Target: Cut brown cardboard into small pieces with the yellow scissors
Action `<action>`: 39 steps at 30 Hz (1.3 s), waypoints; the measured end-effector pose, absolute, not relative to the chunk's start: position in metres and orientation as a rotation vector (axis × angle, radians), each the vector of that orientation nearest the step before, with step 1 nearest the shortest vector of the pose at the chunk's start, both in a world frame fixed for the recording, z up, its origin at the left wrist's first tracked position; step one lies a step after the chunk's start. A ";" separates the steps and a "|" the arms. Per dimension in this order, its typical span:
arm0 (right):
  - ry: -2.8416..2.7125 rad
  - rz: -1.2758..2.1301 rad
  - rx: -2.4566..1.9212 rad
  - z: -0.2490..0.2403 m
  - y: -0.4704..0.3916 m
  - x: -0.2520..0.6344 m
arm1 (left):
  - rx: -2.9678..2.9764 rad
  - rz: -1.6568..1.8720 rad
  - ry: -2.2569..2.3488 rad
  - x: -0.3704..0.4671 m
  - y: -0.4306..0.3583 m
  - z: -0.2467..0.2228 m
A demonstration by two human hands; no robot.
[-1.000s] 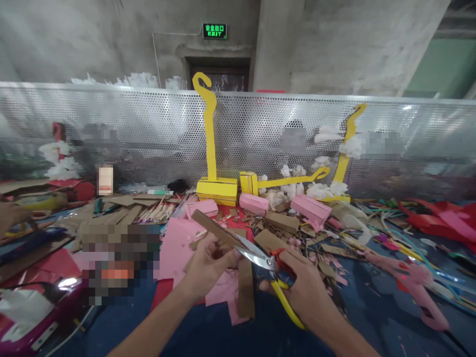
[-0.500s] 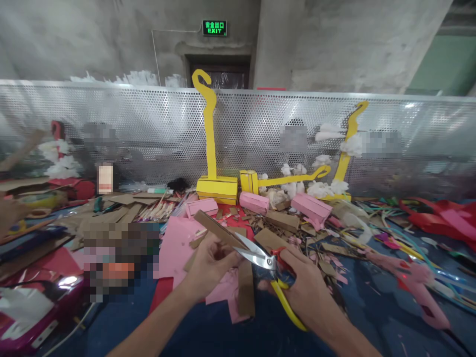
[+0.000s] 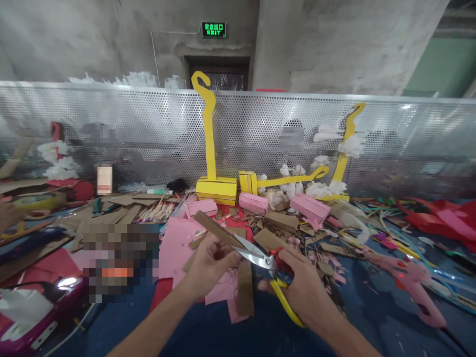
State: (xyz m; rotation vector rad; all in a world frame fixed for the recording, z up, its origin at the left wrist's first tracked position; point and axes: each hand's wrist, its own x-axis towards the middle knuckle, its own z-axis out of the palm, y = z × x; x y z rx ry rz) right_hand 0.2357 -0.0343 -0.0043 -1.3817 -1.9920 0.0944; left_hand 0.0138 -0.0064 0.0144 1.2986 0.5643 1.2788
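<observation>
Pinched in my left hand (image 3: 210, 263) is a narrow strip of brown cardboard (image 3: 212, 229), slanting up to the left. My right hand (image 3: 303, 282) is closed around the yellow and red handles of a pair of scissors (image 3: 265, 259). Their blades point left and meet the cardboard beside my left fingertips, partly open around its edge. Under my hands lie a pink sheet (image 3: 176, 245) and another cardboard strip (image 3: 245, 287). Several pink box-like pieces, one of them a pink prism (image 3: 310, 208), lie just beyond.
A yellow hook-topped piece (image 3: 210, 139) stands on a yellow base by the perforated metal screen (image 3: 156, 124). Cardboard scraps (image 3: 290, 235) litter the middle. A pink glue gun (image 3: 412, 277) lies at right, a purple box with tissue (image 3: 44, 317) at left. Another person's hand (image 3: 9, 213) shows at far left.
The scissor blades look slightly closer together on the cardboard strip. Both hands stay in nearly the same place, and the view has shifted very slightly.
</observation>
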 end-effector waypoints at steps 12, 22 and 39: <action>-2.014 0.061 -1.408 -0.004 -0.035 0.234 | 1.377 1.299 0.596 0.019 -0.007 0.010; -1.975 0.082 -1.352 -0.007 -0.030 0.238 | 1.335 1.248 0.591 0.019 -0.006 0.001; -1.995 -0.052 -1.471 -0.005 -0.033 0.234 | 1.323 1.325 0.621 0.022 -0.002 -0.002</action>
